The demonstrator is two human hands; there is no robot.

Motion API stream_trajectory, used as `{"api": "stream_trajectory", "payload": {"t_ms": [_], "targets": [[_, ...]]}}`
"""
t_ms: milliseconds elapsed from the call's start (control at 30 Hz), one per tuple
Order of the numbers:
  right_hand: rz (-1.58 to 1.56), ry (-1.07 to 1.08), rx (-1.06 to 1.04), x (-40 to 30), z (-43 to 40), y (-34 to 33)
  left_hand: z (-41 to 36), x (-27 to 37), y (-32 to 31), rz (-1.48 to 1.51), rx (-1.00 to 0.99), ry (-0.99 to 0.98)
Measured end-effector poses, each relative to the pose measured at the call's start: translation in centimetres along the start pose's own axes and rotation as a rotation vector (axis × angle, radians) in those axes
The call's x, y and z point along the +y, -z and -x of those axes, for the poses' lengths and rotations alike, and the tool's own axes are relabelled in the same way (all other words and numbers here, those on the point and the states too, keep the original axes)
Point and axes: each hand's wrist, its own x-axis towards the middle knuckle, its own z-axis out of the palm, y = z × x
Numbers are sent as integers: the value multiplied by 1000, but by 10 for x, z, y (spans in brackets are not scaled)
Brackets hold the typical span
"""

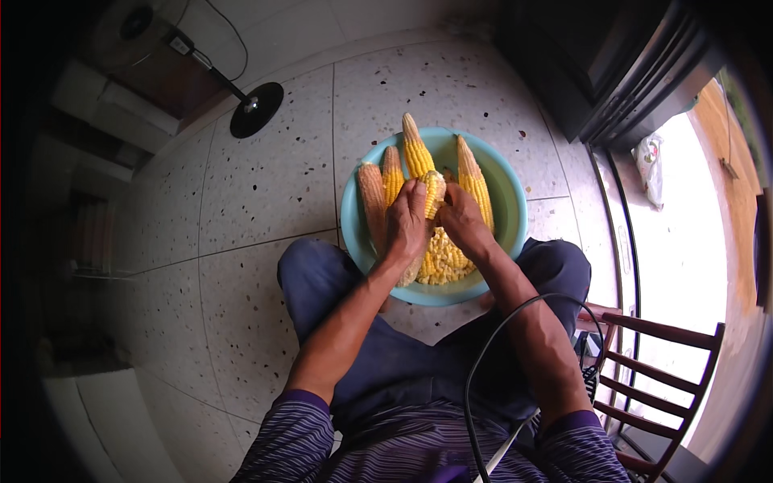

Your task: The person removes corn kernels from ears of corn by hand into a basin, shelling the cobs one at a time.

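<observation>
Over a light blue plastic basin (pixel 350 226), my left hand (pixel 407 214) grips an ear of corn (pixel 432 190) with yellow kernels on its near side. My right hand (pixel 465 218) is pressed against the right side of that same ear, its fingertips partly hidden. Loose yellow kernels (pixel 445 259) lie in the bottom of the basin. Several more ears lean against its wall: one partly shelled ear (pixel 416 148) at the back, another (pixel 474 178) at the right, one (pixel 392 175) at the left. A bare cob (pixel 372 193) rests at the far left.
The basin stands between my knees on a speckled tile floor (pixel 272 193). A pedestal fan (pixel 256 110) is at the upper left. At the right are a wooden chair (pixel 655 374), a door track (pixel 625 241) and a plastic bag (pixel 651 169). A black cable (pixel 468 386) loops by my right arm.
</observation>
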Motion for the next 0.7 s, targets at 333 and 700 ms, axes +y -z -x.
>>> {"api": "stream_trajectory", "payload": {"t_ms": [333,700], "targets": [[-363,-122,-279,-11,-2,22,0,-2,3,33,92,-53],[-578,-53,-285,-20,4,18,-2,-3,13,258,-7,151]]}}
